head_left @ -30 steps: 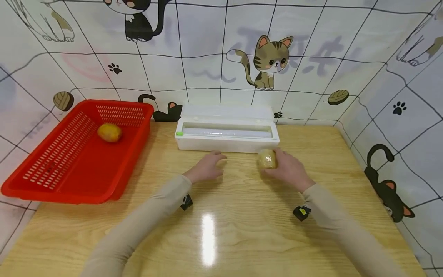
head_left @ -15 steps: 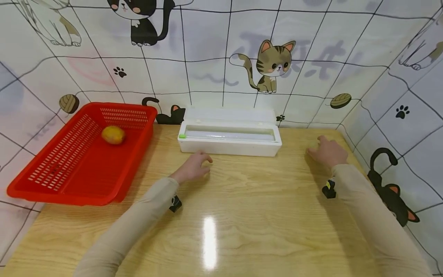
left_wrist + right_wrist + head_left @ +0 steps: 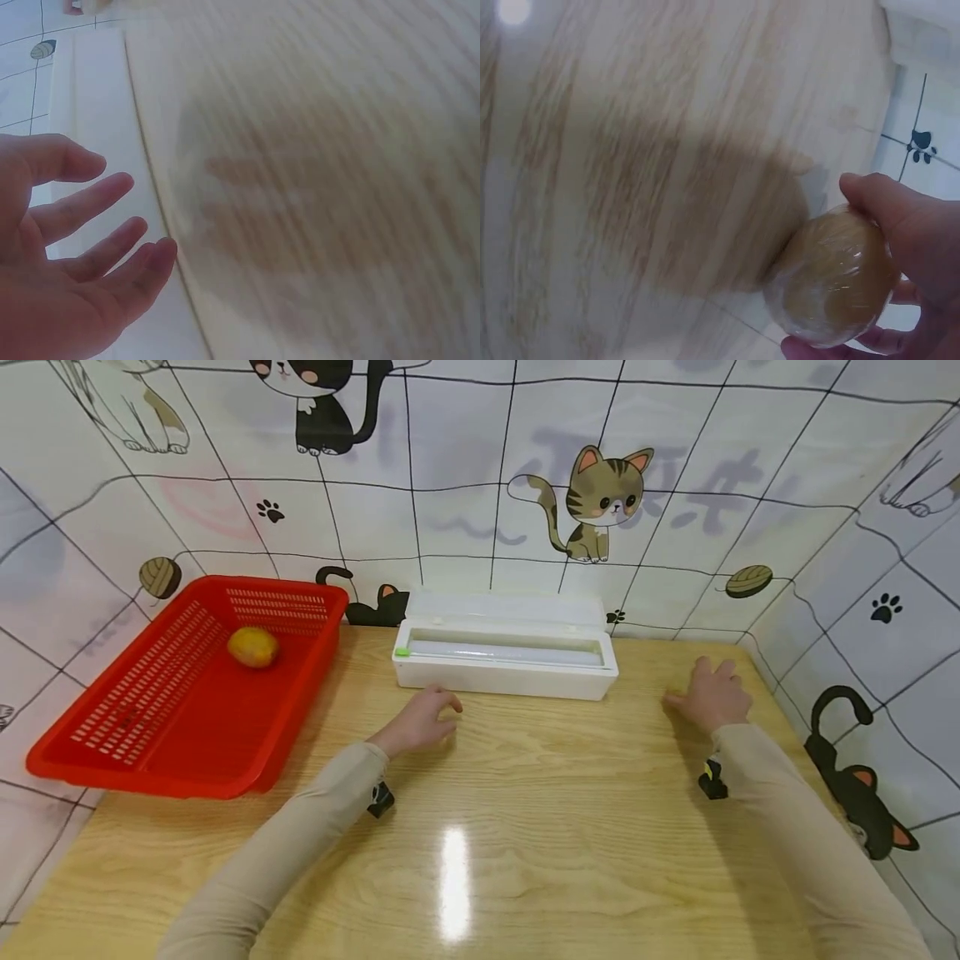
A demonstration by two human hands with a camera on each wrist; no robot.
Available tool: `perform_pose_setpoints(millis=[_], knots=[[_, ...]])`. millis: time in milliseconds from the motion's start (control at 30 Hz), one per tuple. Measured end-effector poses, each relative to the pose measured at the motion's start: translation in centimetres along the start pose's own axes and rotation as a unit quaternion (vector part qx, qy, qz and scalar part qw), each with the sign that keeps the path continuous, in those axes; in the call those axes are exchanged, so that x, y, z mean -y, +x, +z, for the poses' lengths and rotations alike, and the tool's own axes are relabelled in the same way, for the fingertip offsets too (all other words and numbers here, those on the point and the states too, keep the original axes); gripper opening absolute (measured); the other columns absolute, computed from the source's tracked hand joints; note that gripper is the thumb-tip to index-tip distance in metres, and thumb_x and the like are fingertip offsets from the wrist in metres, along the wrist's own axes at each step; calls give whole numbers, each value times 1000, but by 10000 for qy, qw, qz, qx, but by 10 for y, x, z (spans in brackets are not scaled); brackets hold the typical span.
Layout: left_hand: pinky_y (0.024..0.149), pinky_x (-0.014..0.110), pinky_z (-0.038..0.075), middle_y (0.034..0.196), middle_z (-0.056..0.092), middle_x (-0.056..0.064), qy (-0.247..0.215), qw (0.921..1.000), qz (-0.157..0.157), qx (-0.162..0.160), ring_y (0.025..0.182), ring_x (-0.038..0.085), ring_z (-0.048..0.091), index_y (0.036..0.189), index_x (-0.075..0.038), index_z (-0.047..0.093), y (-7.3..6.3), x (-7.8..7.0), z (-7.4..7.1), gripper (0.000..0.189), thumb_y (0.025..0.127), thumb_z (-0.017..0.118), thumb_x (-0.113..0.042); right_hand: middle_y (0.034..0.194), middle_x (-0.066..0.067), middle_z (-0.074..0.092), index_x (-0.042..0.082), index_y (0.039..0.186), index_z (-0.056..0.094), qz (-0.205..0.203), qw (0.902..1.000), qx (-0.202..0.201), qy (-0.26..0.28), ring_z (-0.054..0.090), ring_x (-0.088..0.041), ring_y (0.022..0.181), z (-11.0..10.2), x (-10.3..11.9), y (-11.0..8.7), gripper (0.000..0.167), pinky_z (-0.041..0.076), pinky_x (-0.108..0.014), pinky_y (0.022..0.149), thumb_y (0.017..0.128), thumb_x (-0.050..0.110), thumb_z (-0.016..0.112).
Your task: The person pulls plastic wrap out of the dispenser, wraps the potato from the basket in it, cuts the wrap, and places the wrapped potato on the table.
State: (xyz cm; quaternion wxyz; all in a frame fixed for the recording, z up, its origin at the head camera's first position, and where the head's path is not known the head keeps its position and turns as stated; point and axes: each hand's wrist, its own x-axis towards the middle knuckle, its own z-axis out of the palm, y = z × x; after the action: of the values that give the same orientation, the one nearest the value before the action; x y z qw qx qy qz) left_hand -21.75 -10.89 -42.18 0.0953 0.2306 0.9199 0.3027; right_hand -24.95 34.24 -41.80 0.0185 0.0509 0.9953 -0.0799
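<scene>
My right hand (image 3: pixel 712 695) is at the table's far right, right of the white box. In the right wrist view, its thumb and fingers curl round a round, yellow-brown fruit wrapped in clear film (image 3: pixel 832 277); the back of the hand mostly hides this fruit in the head view. My left hand (image 3: pixel 422 718) hangs just in front of the white cling film dispenser (image 3: pixel 502 680), its fingers (image 3: pixel 94 202) loosely bent with nothing between them. The dispenser's lid stands up, with a pale roll inside and a green piece at its left end.
A red plastic basket (image 3: pixel 217 727) stands at the left with a yellow mango (image 3: pixel 253 647) inside. A wall covering with printed cats (image 3: pixel 450 518) rises behind the wooden table (image 3: pixel 540 827) and along its right side.
My right hand has carried the wrapped fruit from the dispenser's front right corner to the far right, and its fingers have spread since. My left hand has drawn back slightly to the left.
</scene>
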Motion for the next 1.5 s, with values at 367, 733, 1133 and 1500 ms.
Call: perform_pose_setpoints(millis=[367, 733, 1133, 1500], knots=[[77, 40, 46, 103, 50, 19, 885, 9727, 577, -2065, 91, 32, 46, 106, 4, 57, -4, 12, -39, 20, 86, 58, 8, 128, -46, 21, -13, 139, 28, -764, 9950, -135, 632, 22, -63, 116, -18, 47, -19, 78, 37, -68, 79, 94, 44, 57], [105, 54, 27, 135, 48, 20, 1989, 9739, -203, -1075, 128, 38, 34, 133, 1, 51, 10, 22, -44, 45, 89, 59, -2, 124, -32, 46, -9, 125, 54, -2668, 9464, -754, 1659, 35, -49, 119, -7, 111, -21, 35, 32, -59, 95, 91, 2, 52], [91, 49, 36, 110, 57, 19, 1213, 9839, -384, -1253, 108, 37, 43, 109, 1, 63, 24, 21, -54, 19, 92, 54, -1, 116, -30, 53, -9, 101, 65, -2459, 9425, -605, 2183, 39, -47, 116, 0, 115, -3, 22, 28, -56, 99, 94, 5, 50], [85, 40, 45, 93, 65, 16, 279, 9968, -241, -716, 87, 31, 52, 96, 4, 67, 47, 31, -78, 10, 94, 60, -3, 116, -31, 51, -8, 97, 63, -2035, 9573, -54, 2054, 34, -47, 121, -9, 121, 9, 22, 24, -56, 103, 93, 10, 50]])
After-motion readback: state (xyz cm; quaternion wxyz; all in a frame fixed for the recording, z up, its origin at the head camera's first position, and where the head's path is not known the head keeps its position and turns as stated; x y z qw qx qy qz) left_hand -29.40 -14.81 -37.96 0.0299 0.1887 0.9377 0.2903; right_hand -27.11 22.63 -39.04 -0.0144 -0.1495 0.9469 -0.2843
